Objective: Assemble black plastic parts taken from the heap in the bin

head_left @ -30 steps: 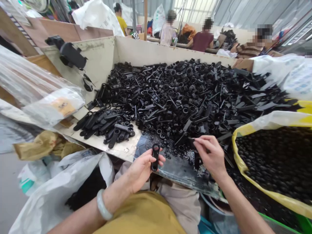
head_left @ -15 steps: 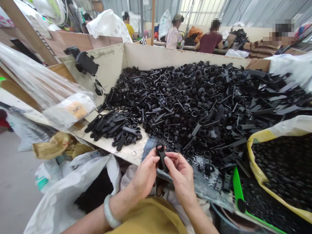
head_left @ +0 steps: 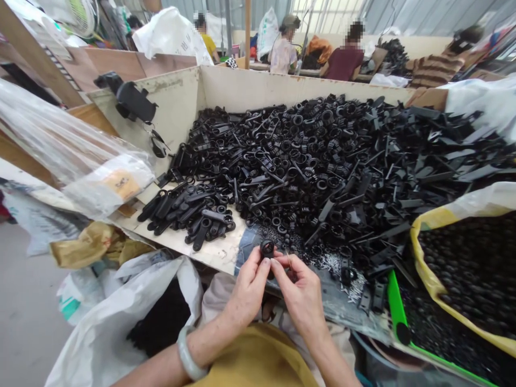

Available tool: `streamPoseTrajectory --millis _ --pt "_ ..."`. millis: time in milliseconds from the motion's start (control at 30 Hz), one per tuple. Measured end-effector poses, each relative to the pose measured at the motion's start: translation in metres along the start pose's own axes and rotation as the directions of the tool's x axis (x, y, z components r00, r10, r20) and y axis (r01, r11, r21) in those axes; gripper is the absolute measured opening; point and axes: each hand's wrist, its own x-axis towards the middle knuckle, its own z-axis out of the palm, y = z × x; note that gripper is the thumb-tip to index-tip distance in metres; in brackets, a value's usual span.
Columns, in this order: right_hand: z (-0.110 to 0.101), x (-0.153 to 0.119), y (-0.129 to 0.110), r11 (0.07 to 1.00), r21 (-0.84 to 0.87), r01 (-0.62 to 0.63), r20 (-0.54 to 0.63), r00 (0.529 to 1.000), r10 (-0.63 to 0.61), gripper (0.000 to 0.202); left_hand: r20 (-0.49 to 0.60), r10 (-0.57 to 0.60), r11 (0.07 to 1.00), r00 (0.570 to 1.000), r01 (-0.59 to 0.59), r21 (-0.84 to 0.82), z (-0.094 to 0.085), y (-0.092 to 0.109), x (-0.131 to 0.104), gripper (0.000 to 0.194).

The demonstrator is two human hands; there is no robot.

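A black plastic part with a ringed end [head_left: 267,248] is held between both hands, just over the near edge of the work surface. My left hand [head_left: 249,282] is closed around it, thumb up near the ring. My right hand [head_left: 300,285] is closed too, its thumb and fingertips at the part's right side; most of the part's body is hidden by the fingers. Beyond the hands lies a large heap of black plastic parts [head_left: 290,156]. Left of them rests a smaller pile of black handle-shaped pieces [head_left: 189,212] on the pale board.
Small silver pins [head_left: 357,287] lie right of my hands. A yellow-rimmed sack [head_left: 429,269] of round black pieces stands at right, beside a green strip [head_left: 397,309]. A white sack [head_left: 92,344] stands lower left. Several people [head_left: 344,62] sit beyond the bin wall [head_left: 302,86].
The held part has tipped, so its ring now faces me and its long body no longer shows. My left thumb has moved up beside the ring. The view has shifted slightly.
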Motion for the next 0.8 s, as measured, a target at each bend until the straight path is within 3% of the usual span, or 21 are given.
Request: streamPoseTrajectory --millis 67,133,200,300,400,633,700,800 --pt "-0.008 0.003 -0.006 0.98 -0.196 0.021 -0.046 0.998 -0.031 0.026 -0.024 0.001 0.993 1.0 0.002 0.12 -0.005 0.0 0.0 0.043" --pt "-0.015 0.009 -0.008 0.967 -0.254 -0.007 -0.065 0.998 -0.01 0.027 -0.022 -0.039 0.975 0.999 0.043 0.219 -0.01 0.003 -0.001 0.046" --pt "-0.022 0.014 -0.006 0.988 -0.137 -0.071 0.017 0.997 0.074 0.033 0.073 -0.103 0.96 0.992 0.08 0.268 -0.015 0.007 -0.003 0.052" --pt "-0.029 0.018 0.002 0.981 0.074 -0.179 0.183 0.97 0.163 0.038 0.284 -0.161 0.973 0.945 0.105 0.203 -0.02 0.013 -0.006 0.064" --pt "-0.033 0.016 0.008 0.965 0.15 -0.215 0.226 0.958 0.179 0.038 0.382 -0.148 0.985 0.912 0.1 0.141 -0.02 0.019 -0.008 0.071" --pt "-0.031 0.013 0.001 0.941 0.224 -0.253 0.361 0.918 0.161 0.04 0.4 -0.148 0.97 0.904 0.054 0.237 -0.015 0.034 -0.012 0.071" --pt "-0.029 0.012 -0.003 0.955 0.211 -0.209 0.363 0.924 0.122 0.038 0.362 -0.09 0.967 0.928 -0.006 0.256 -0.017 0.033 -0.015 0.068" --pt "-0.023 0.011 -0.007 0.985 0.147 -0.093 0.269 0.962 0.05 0.034 0.29 0.096 0.914 0.952 -0.2 0.352 -0.025 0.028 -0.022 0.06"
